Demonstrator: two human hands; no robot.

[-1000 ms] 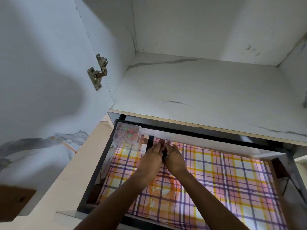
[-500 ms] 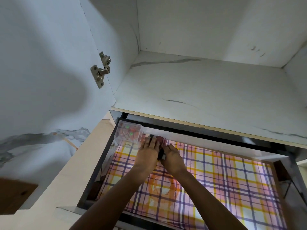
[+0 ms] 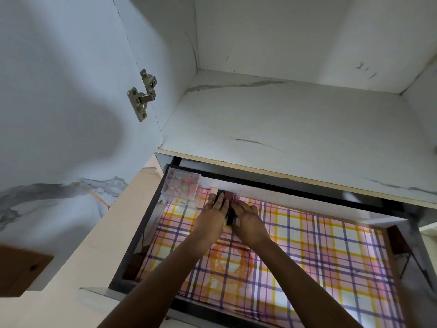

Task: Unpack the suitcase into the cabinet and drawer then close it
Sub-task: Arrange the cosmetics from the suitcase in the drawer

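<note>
An open drawer [image 3: 132, 245] lined with pink, orange and purple plaid paper [image 3: 319, 252] lies below a white marbled cabinet shelf [image 3: 295, 129]. My left hand [image 3: 211, 215] and my right hand [image 3: 248, 220] press together on small dark and reddish items [image 3: 229, 209] at the drawer's back left. Most of these items are hidden under my fingers. A clear plastic box [image 3: 181, 185] of small orange and green pieces sits in the back left corner, just left of my hands. The suitcase is out of view.
The cabinet door [image 3: 59, 102] stands open at the left, with a metal hinge [image 3: 142, 94] on it. A dark drawer rail [image 3: 413, 263] runs along the right side. The cabinet back wall [image 3: 295, 36] is white.
Both hands have slid with the small items toward the drawer's back, closer to the clear box. The view has tilted slightly.
</note>
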